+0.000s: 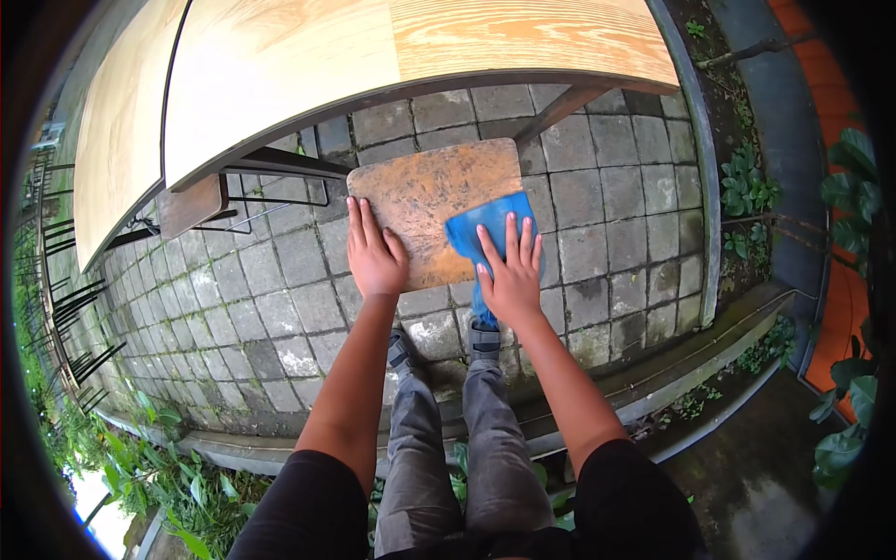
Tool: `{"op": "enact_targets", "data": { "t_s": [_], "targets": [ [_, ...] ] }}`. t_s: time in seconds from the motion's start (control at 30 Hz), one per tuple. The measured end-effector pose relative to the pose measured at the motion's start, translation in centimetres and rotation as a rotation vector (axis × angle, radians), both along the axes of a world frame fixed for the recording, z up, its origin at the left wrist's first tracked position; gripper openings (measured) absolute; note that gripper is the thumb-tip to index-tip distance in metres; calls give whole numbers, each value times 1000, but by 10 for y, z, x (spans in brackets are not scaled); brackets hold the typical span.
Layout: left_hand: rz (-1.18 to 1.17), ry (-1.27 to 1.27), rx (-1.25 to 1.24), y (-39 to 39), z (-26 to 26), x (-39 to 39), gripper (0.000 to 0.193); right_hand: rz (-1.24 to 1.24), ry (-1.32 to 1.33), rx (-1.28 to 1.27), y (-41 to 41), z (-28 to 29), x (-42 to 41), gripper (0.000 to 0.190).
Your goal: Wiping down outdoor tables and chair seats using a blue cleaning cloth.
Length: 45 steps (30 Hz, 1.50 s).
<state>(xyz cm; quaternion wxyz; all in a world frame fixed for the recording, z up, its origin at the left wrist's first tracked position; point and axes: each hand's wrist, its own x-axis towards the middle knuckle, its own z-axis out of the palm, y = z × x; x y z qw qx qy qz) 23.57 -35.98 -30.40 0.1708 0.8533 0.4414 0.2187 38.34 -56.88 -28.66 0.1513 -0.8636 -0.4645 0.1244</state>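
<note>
A worn wooden stool seat (434,189) with rounded corners and a mottled, stained top stands before me. My left hand (376,252) lies on its left edge, fingers pointing away from me and thumb a little apart, with nothing held. At the seat's right edge, my right hand (512,269) presses flat on a blue cloth (490,217), its fingers spread. Part of the cloth hangs over the near right side of the seat, down towards my right foot. The seat's legs are hidden below it.
Beyond the seat stands a long table with a light wood-grain top (294,63) and dark metal frame. Another wooden seat (192,206) is under its left part. Grey paving blocks (301,255) cover the ground. A low concrete curb (700,364) and plants run behind and to the right.
</note>
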Motion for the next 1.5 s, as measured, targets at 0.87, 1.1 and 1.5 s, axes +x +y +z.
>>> {"op": "enact_targets", "data": {
  "t_s": [0.87, 1.1, 1.5],
  "targets": [
    [138, -188, -396, 1, -2, -11, 73, -28, -245, 216, 218, -12, 16, 48],
    [147, -391, -219, 3, -14, -19, 67, 93, -123, 214, 269, -17, -45, 38],
    [584, -577, -340, -16, -18, -65, 47, 143, 7, 276, 210, -15, -106, 35]
  ]
}}
